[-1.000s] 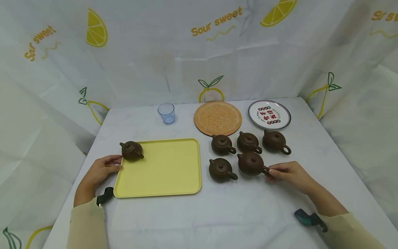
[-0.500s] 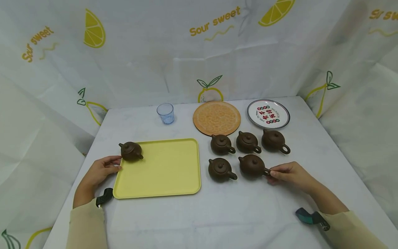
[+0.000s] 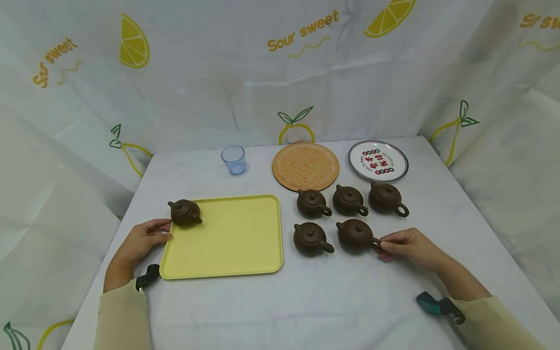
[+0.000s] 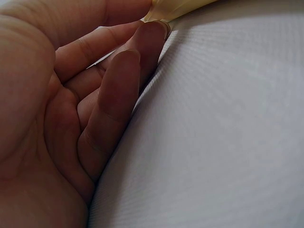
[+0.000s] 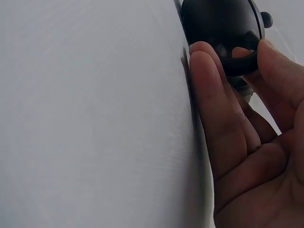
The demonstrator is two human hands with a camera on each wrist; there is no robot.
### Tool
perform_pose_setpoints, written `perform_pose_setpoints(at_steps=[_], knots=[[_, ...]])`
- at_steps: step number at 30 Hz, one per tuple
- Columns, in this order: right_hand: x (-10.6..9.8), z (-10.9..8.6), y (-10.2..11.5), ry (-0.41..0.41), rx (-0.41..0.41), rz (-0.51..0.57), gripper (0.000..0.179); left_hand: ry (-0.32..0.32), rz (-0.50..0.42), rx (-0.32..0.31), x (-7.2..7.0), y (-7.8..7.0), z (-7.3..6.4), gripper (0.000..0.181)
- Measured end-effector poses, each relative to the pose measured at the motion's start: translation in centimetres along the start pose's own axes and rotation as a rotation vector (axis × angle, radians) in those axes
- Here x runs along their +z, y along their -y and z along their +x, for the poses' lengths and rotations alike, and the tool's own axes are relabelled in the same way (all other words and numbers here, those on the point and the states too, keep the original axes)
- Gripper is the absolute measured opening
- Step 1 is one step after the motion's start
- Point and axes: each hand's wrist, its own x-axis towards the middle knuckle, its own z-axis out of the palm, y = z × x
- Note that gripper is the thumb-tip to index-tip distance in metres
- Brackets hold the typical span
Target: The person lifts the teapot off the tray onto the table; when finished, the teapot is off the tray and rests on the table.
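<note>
In the head view my right hand (image 3: 404, 245) pinches the loop handle of a dark brown teapot (image 3: 355, 236) between thumb and fingers. The right wrist view shows that handle (image 5: 240, 65) close up, with the thumb on one side. This teapot stands upright at the near right of a group of matching teapots. My left hand (image 3: 139, 241) holds the left rim of a yellow tray (image 3: 236, 238), its thumb and fingertips at the edge. From the left wrist, a corner of the tray (image 4: 183, 8) shows beyond the fingers (image 4: 118, 85). One teapot (image 3: 185, 213) sits on the tray's far left corner.
Beside the held teapot is another teapot (image 3: 310, 238); behind stand three more, the left (image 3: 312, 203), middle (image 3: 348, 200) and right (image 3: 386, 198). A blue glass (image 3: 234, 160), a round tan mat (image 3: 305, 166) and a white plate (image 3: 378, 161) line the back of the white-covered table (image 3: 271, 311).
The right hand has brought its teapot slightly toward the near side and right, a little away from the row behind. The left hand and tray stay in place.
</note>
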Motion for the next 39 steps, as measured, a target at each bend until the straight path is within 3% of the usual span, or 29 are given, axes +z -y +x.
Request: perform_pose_setpoints(at_steps=[7, 13, 17, 20, 24, 29, 34, 39], knots=[[-0.2, 0.0, 0.2, -0.011, 0.042, -0.049, 0.03, 0.001, -0.009, 0.014, 0.1, -0.2, -0.1, 0.05], [-0.5, 0.0, 0.9, -0.077, 0.089, -0.244, 0.03, 0.002, -0.005, 0.013, 0.2, -0.6, -0.2, 0.051], [-0.8, -0.3, 1.8, -0.163, 0.049, -0.387, 0.026, 0.0, 0.018, -0.001, 0.2, -0.7, 0.0, 0.051], [-0.8, -0.3, 3.0, -0.202, -0.005, -0.411, 0.025, -0.004, 0.026, -0.011, 0.2, -0.8, 0.0, 0.052], [0.0, 0.6, 5.0, -0.231, -0.062, -0.387, 0.025, -0.005, -0.003, -0.015, 0.2, -1.0, -0.2, 0.051], [2.2, 3.1, 7.5, -0.248, -0.094, -0.328, 0.026, -0.003, -0.017, -0.005, 0.1, -0.9, -0.4, 0.05], [5.3, 6.2, 9.4, -0.198, -0.149, -0.16, 0.027, -0.011, 0.009, -0.015, 0.2, -0.8, -0.4, 0.05], [9.1, 9.2, 11.5, -0.109, -0.195, -0.093, 0.028, -0.017, 0.051, -0.04, 0.1, -0.9, -0.2, 0.052]])
